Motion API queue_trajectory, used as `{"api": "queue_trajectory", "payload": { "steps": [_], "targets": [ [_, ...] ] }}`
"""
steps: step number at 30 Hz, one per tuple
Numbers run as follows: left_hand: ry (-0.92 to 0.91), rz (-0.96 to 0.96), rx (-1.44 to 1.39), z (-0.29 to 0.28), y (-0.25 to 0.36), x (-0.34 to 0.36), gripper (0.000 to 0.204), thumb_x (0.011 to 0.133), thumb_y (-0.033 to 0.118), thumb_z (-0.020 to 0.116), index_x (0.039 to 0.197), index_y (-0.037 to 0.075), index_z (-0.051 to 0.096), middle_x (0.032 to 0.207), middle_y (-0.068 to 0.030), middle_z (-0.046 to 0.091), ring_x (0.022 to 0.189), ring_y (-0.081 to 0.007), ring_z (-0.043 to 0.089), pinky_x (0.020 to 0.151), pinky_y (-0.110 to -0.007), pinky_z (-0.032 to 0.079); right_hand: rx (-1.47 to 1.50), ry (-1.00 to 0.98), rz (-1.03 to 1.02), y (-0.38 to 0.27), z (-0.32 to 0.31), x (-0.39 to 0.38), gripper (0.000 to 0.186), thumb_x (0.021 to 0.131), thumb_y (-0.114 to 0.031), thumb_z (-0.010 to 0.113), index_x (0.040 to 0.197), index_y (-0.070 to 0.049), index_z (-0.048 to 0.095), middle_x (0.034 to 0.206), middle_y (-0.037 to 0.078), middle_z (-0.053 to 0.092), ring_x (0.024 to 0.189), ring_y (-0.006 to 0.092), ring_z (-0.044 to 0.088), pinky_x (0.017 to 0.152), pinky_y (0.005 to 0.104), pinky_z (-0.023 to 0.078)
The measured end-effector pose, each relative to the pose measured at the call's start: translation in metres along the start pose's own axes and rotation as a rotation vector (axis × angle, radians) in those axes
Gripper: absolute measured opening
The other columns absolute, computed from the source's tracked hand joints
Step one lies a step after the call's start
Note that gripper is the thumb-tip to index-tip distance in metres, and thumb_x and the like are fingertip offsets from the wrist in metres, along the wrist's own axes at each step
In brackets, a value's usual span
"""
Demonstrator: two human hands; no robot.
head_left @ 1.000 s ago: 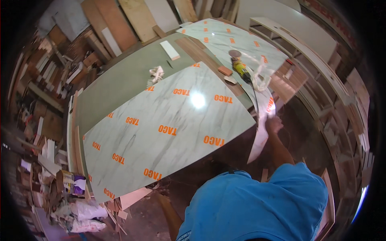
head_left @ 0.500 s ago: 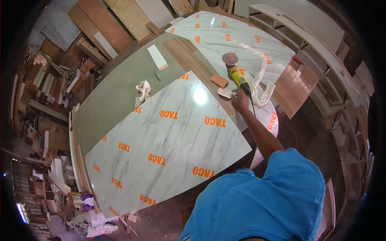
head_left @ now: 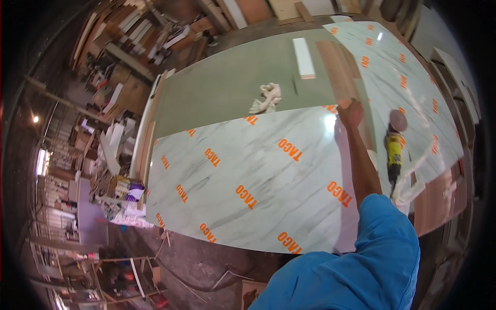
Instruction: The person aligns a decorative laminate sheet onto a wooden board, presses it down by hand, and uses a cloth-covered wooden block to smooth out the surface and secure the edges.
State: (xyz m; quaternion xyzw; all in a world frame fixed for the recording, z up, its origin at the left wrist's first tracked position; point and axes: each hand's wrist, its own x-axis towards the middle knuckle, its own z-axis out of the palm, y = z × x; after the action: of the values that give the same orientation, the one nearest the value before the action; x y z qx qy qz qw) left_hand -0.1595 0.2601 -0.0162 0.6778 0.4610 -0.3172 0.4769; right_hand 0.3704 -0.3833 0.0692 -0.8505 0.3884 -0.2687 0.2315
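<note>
- Marble-patterned laminate sheet (head_left: 258, 175), white with grey veins and orange printed marks, was seen lying flat over a green board (head_left: 227, 88) on the workbench.
- One arm in a blue sleeve (head_left: 372, 258) was stretched from the lower edge out to the sheet's far right corner.
- The right hand (head_left: 351, 112) was placed at that corner, where the sheet met a brown wood strip (head_left: 336, 64); whether the fingers were curled on the edge or lay flat could not be told.
- The left hand was not seen.
- A yellow angle grinder (head_left: 394, 150) was laid just to the right of the forearm, its disc (head_left: 398, 120) pointed away, on a second marble-patterned sheet (head_left: 403, 67).
- White curled strips (head_left: 421, 165) were spread beside the grinder.
- A crumpled white rag (head_left: 267, 98) was left on the green board, near the sheet's far edge and apart from the hand.
- A white batten (head_left: 303, 57) was laid farther back on the board, beside the wood strip.
- Offcuts and planks (head_left: 119, 129) were stacked along the left of the bench.
</note>
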Motion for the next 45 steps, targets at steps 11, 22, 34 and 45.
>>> {"api": "queue_trajectory", "payload": {
  "steps": [11, 22, 34, 45],
  "targets": [
    [0.111, -0.168, -0.073, 0.028, -0.053, -0.054, 0.041, 0.099, 0.044, 0.055, 0.097, 0.005, 0.066, 0.069, -0.0073, 0.065, 0.059, -0.0192, 0.064, 0.053, -0.034, 0.055, -0.063, -0.330, -1.463, -0.182, 0.237, -0.021, 0.029, 0.081, -0.032, 0.063, 0.069, -0.007, 0.066, 0.073, 0.010, 0.065, 0.082, 0.0264, 0.065, 0.112, 0.0524, 0.028],
    [0.311, 0.340, -0.054, 0.046, -0.074, -0.044, 0.039, 0.096, 0.044, 0.059, 0.101, 0.007, 0.069, 0.071, -0.0076, 0.066, 0.063, -0.0182, 0.065, 0.056, -0.032, 0.053, 0.922, -1.035, -0.386, -0.213, 0.181, -0.047, 0.039, 0.078, -0.025, 0.071, 0.106, 0.000, 0.058, 0.094, 0.008, 0.064, 0.084, 0.0200, 0.065, 0.074, 0.0359, 0.053],
    [-0.467, 0.861, -1.001, 0.058, 0.218, -0.015, 0.036, 0.098, 0.032, 0.061, 0.122, 0.006, 0.063, 0.101, -0.0052, 0.065, 0.088, -0.0136, 0.063, 0.078, -0.029, 0.053, 1.356, -2.209, 0.058, -0.148, -0.185, -0.417, 0.075, 0.054, -0.031, 0.073, 0.119, 0.002, 0.052, 0.098, 0.010, 0.058, 0.082, 0.0221, 0.061, 0.075, 0.0337, 0.052],
    [-0.427, 0.845, -1.079, -0.067, 0.156, -0.058, 0.040, 0.100, 0.020, 0.055, 0.135, 0.001, 0.053, 0.113, -0.0140, 0.068, 0.098, -0.0192, 0.067, 0.086, -0.031, 0.055, 0.862, -1.679, -0.190, -0.119, -0.207, -0.446, 0.055, 0.069, -0.014, 0.068, 0.121, 0.001, 0.058, 0.099, 0.013, 0.067, 0.089, 0.0257, 0.067, 0.079, 0.0372, 0.057]
  ]
}}
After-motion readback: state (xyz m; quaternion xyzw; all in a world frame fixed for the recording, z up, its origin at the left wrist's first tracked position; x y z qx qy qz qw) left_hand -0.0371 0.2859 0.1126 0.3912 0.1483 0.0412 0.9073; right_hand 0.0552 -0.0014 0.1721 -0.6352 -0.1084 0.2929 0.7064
